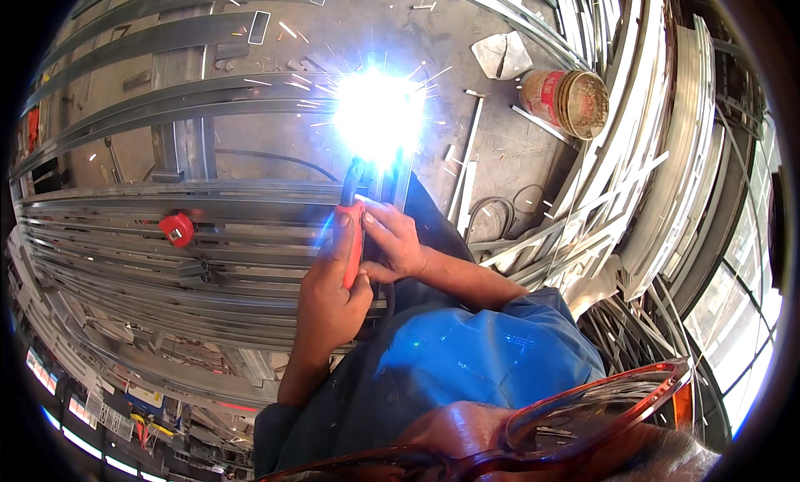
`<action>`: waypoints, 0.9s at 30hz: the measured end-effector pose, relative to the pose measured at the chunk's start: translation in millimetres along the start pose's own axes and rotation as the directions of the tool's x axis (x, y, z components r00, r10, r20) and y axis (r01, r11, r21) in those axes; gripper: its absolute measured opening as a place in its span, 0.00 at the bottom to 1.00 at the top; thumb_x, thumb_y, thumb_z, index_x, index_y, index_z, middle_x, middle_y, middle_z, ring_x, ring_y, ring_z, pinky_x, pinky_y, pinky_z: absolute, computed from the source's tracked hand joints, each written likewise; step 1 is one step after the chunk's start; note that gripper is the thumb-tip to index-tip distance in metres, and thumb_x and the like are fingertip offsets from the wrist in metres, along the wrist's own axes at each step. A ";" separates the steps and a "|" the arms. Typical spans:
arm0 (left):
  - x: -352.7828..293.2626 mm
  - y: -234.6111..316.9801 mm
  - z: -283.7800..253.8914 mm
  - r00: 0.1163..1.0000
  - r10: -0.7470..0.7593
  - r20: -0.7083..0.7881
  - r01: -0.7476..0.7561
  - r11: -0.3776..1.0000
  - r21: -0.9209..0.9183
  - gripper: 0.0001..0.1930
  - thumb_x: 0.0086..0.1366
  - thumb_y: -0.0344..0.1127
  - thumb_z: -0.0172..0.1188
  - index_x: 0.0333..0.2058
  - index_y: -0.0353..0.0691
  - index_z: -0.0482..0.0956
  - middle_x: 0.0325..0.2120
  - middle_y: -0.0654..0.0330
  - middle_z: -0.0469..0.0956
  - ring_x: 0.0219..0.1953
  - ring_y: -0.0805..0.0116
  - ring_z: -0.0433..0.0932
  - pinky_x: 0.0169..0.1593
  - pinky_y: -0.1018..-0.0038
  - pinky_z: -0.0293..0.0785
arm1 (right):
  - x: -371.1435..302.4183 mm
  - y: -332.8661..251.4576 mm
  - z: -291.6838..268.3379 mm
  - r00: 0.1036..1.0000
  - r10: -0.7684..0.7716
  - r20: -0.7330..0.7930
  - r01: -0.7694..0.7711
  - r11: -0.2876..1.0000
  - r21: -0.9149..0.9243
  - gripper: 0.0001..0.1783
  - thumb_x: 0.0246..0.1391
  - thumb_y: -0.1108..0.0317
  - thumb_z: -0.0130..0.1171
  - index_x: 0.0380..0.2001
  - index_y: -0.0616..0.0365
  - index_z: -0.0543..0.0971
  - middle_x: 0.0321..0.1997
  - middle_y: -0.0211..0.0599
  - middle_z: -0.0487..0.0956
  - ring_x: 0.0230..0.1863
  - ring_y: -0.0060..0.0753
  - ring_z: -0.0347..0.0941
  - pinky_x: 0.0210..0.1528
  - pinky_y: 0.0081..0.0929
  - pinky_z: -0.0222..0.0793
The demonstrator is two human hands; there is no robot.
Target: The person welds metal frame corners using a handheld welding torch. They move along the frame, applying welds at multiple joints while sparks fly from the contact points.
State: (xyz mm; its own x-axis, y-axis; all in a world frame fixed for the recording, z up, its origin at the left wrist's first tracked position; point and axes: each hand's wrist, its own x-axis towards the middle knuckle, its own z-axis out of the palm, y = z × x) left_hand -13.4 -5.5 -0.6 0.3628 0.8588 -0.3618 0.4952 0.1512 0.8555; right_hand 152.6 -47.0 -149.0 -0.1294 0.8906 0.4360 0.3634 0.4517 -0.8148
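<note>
Up close in the head view, the left hand [329, 294] is wrapped around a red-handled welding holder [353, 232], and the right hand [393, 242] is curled against it from the side. Its tip meets the metal frame [208, 207] under a white arc [379, 115]. A rusty can [571, 100] stands well apart.

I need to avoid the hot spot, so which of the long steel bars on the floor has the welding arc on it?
The upright-running bar just above both hands, its top lost in white glare; the other bars run crosswise to its left.
</note>
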 end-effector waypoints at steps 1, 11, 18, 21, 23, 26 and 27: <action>1.5 -0.1 0.7 1.000 0.017 -0.005 -0.017 1.000 0.017 0.47 0.59 0.16 0.59 0.77 0.44 0.56 0.63 0.36 0.74 0.59 0.45 0.81 0.57 0.61 0.78 | -1.7 -0.7 0.1 0.999 0.044 0.004 -0.044 0.998 0.033 0.49 0.57 0.39 0.68 0.70 0.64 0.69 0.65 0.66 0.74 0.41 0.57 0.79 0.38 0.44 0.77; -1.4 -1.7 -0.1 1.000 0.031 0.003 -0.031 0.999 -0.032 0.48 0.59 0.16 0.58 0.78 0.43 0.53 0.66 0.35 0.71 0.63 0.43 0.78 0.59 0.61 0.77 | 6.2 -1.1 2.2 1.000 -0.001 -0.031 0.003 0.998 0.056 0.47 0.59 0.42 0.66 0.70 0.66 0.69 0.65 0.67 0.73 0.39 0.55 0.79 0.38 0.41 0.78; -2.2 2.3 -2.9 0.997 -0.070 0.046 0.070 0.997 -0.010 0.47 0.59 0.17 0.57 0.77 0.42 0.54 0.67 0.35 0.70 0.65 0.41 0.76 0.61 0.59 0.76 | 4.8 -1.4 -0.2 1.000 0.013 -0.005 -0.013 1.000 0.028 0.47 0.59 0.42 0.67 0.70 0.66 0.68 0.65 0.67 0.74 0.38 0.54 0.79 0.38 0.41 0.78; 1.2 0.4 -0.9 1.000 0.021 -0.005 -0.021 1.000 0.021 0.47 0.59 0.16 0.58 0.77 0.42 0.55 0.66 0.35 0.71 0.65 0.41 0.77 0.61 0.59 0.76 | 8.6 -1.6 2.3 0.999 0.014 -0.036 -0.012 0.997 0.073 0.48 0.57 0.42 0.68 0.71 0.64 0.67 0.65 0.67 0.74 0.40 0.56 0.80 0.40 0.43 0.78; 1.2 -0.7 -0.6 1.000 0.025 -0.004 -0.025 0.999 0.022 0.47 0.59 0.16 0.58 0.77 0.43 0.55 0.66 0.34 0.71 0.64 0.41 0.77 0.60 0.59 0.77 | 7.3 -0.3 3.3 0.999 0.006 -0.036 -0.004 0.998 0.066 0.49 0.57 0.42 0.68 0.72 0.63 0.67 0.66 0.68 0.73 0.40 0.56 0.80 0.39 0.43 0.78; 1.6 -0.8 -1.3 1.000 0.014 0.008 -0.014 1.000 -0.013 0.48 0.58 0.16 0.58 0.77 0.44 0.54 0.66 0.35 0.70 0.65 0.41 0.77 0.60 0.59 0.77 | 3.4 0.8 2.2 1.000 0.009 -0.017 -0.009 0.999 0.046 0.49 0.57 0.42 0.68 0.72 0.63 0.66 0.66 0.68 0.73 0.39 0.55 0.79 0.38 0.43 0.78; 1.8 -0.9 -1.4 1.000 0.010 0.014 -0.009 0.999 -0.033 0.48 0.58 0.16 0.58 0.77 0.44 0.54 0.67 0.35 0.70 0.65 0.41 0.76 0.61 0.59 0.77 | 3.4 0.6 2.2 1.000 0.014 -0.015 -0.013 0.999 0.051 0.49 0.57 0.42 0.68 0.72 0.63 0.66 0.66 0.67 0.73 0.38 0.54 0.79 0.38 0.42 0.78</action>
State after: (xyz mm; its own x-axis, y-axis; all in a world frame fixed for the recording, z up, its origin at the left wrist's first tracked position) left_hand -14.3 -3.5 -1.5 0.3788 0.8531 -0.3588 0.4656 0.1594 0.8705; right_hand 150.3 -43.6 -148.8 -0.1104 0.8958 0.4305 0.3174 0.4422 -0.8389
